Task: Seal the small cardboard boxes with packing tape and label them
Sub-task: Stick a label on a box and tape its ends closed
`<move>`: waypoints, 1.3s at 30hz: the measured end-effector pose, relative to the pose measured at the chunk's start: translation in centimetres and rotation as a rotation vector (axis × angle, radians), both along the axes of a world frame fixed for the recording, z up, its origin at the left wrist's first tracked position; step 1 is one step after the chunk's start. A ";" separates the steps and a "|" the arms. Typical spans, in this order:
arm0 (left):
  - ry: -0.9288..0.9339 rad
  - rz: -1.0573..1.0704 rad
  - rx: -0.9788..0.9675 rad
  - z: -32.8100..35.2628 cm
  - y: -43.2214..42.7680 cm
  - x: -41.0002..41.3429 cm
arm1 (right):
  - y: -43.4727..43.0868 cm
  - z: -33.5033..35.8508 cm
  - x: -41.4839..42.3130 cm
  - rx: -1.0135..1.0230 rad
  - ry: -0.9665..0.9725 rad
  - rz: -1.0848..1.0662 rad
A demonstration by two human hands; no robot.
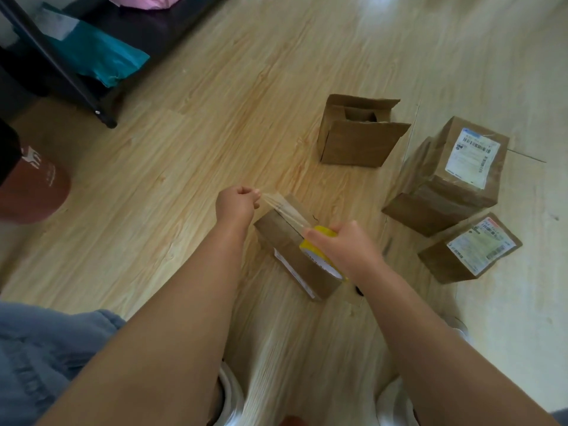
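Note:
A small cardboard box (284, 238) lies on the wooden floor just below my hands. My right hand (347, 249) grips a yellow roll of packing tape (319, 250) over the box's right part. My left hand (238, 202) pinches the free end of the clear tape strip (284, 207), which is stretched between both hands above the box. An open box (356, 139) with raised flaps stands farther away. Two labelled boxes lie at the right: a big one (445, 176) and a smaller one (467, 250).
A black metal rack (61, 69) with a teal bag (92, 56) stands at the far left. A reddish-brown round object (33, 192) sits at the left edge. Blue fabric (37, 348) covers my lower left. White shoes (396, 401) show at the bottom.

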State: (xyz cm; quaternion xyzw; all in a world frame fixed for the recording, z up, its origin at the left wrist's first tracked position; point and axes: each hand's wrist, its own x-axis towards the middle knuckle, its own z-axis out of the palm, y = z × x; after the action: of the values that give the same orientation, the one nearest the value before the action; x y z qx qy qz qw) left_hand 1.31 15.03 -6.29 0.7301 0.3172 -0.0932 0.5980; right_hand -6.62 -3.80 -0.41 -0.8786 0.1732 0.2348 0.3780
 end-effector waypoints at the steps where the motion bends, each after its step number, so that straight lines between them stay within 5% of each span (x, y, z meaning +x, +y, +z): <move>1: 0.010 0.002 -0.021 -0.3 0.0 0.1 | 0.0 -0.2 0.1 -0.007 0.001 -0.003; 16: 0.182 0.023 -0.041 -3.0 -0.2 1.7 | 0.3 -1.4 1.6 -0.029 0.011 0.010; 27: 0.485 0.063 -0.084 -3.6 -1.4 2.1 | 0.5 -1.9 1.5 0.023 -0.024 -0.029; 34: 0.408 -0.089 -0.010 -3.7 -1.3 1.8 | 0.7 -1.6 1.5 -0.064 -0.063 0.021; 39: 0.100 -0.210 0.393 -3.2 -1.5 1.0 | 0.8 -1.6 1.7 -0.139 -0.035 0.060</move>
State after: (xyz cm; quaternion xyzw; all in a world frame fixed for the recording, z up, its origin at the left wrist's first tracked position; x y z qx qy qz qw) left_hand 2.35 13.58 -9.46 0.8559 0.2810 -0.1275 0.4150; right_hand -4.92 -2.95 -2.01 -0.9115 0.1560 0.2182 0.3118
